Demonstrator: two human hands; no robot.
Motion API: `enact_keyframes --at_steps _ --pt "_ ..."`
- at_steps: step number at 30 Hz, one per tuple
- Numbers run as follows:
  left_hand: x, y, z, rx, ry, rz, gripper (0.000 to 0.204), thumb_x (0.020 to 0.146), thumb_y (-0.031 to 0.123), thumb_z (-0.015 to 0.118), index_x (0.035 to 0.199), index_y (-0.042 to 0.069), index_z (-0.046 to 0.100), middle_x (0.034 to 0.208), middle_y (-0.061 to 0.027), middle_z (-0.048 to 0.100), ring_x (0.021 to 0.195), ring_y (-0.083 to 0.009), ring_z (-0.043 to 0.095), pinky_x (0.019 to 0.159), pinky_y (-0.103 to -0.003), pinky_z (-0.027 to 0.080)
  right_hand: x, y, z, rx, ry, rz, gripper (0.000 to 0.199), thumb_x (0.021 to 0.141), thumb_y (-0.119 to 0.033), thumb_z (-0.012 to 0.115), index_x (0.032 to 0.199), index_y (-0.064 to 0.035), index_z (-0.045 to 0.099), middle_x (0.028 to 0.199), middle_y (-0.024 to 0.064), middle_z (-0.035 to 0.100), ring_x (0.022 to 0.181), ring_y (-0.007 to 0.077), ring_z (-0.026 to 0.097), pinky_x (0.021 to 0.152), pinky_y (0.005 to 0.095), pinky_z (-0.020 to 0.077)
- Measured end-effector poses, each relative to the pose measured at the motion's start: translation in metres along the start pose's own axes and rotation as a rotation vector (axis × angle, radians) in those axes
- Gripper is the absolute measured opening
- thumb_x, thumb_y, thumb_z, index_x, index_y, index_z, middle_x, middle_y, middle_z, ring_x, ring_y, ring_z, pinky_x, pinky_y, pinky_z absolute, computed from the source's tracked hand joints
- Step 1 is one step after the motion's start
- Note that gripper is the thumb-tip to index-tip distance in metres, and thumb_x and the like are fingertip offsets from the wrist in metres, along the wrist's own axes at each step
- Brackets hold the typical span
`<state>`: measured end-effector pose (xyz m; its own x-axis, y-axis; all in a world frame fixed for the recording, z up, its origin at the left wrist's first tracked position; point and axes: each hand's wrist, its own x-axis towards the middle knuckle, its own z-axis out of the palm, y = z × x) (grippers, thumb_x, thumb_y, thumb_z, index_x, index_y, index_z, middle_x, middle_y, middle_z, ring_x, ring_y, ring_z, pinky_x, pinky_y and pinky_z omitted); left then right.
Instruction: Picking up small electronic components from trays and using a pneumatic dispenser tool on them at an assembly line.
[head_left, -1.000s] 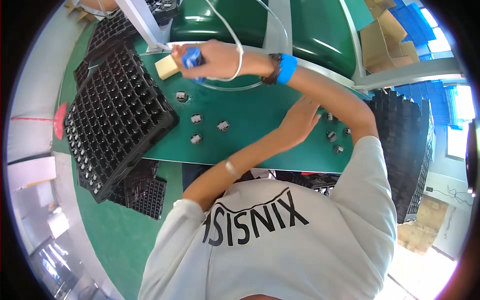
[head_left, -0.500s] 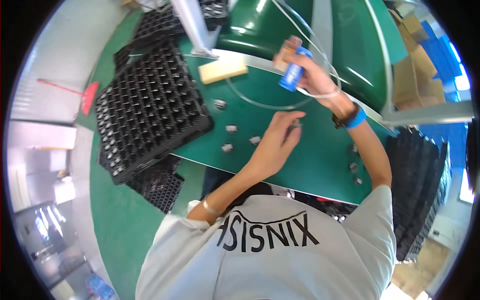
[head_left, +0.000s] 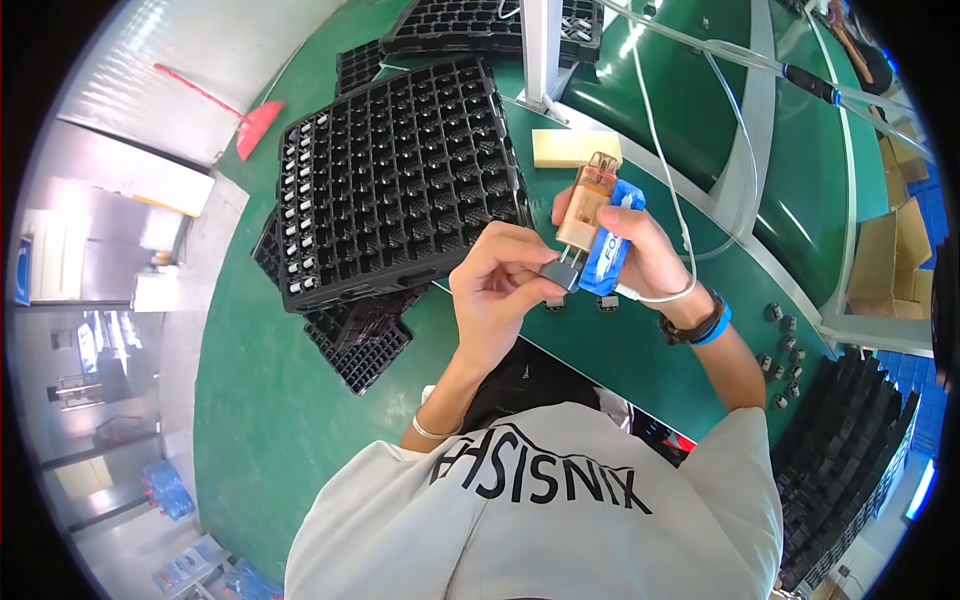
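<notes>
My left hand [head_left: 497, 292] pinches a small grey block-shaped part [head_left: 559, 274] and holds it against the lower end of an amber, see-through tool [head_left: 587, 206]. My right hand [head_left: 648, 256] grips that tool together with a blue block [head_left: 607, 250]; a white cable [head_left: 668, 200] loops from it up across the table. Both hands are raised above the green table [head_left: 640, 350], just right of a large black compartment tray [head_left: 395, 185].
More black trays lie stacked under and behind the big one, and another stack [head_left: 850, 470] stands at the right. Several small grey parts [head_left: 782, 350] lie on the table near my right wrist. A cream block [head_left: 575, 147] rests by a metal post [head_left: 540, 50]. Cardboard boxes [head_left: 885, 250] stand far right.
My view has swung and closed in. My left hand lifted a grey part off the table and brought it to the tool, which my right hand lowered toward it.
</notes>
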<state>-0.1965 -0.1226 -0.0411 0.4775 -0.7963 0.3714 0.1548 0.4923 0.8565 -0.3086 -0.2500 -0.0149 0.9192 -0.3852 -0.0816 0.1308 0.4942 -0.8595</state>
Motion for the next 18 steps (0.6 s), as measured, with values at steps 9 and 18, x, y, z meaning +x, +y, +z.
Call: enact_keyframes --at_steps 9,18 --pt "-0.016 -0.021 0.012 0.005 0.101 0.187 0.030 0.065 -0.001 0.075 0.088 0.000 0.055 0.096 -0.0093 0.049 0.086 -0.0148 0.052 0.072 -0.025 0.045 -0.016 0.009 0.018 -0.031 0.092 -0.065 0.043 0.081 -0.038 0.053 0.102 -0.0012 0.049 0.094 0.0049 0.051 0.081 0.0101 0.053 0.069 0.0226 0.0446" --pt "-0.011 -0.013 0.012 0.106 0.033 0.111 0.047 0.060 -0.002 0.077 0.099 0.002 0.051 0.100 -0.0066 0.047 0.086 -0.0144 0.050 0.073 -0.025 0.043 -0.009 0.010 0.013 0.098 0.121 -0.031 0.047 0.080 -0.037 0.056 0.110 -0.0034 0.045 0.099 0.0090 0.052 0.088 0.0153 0.055 0.076 0.0276 0.0470"
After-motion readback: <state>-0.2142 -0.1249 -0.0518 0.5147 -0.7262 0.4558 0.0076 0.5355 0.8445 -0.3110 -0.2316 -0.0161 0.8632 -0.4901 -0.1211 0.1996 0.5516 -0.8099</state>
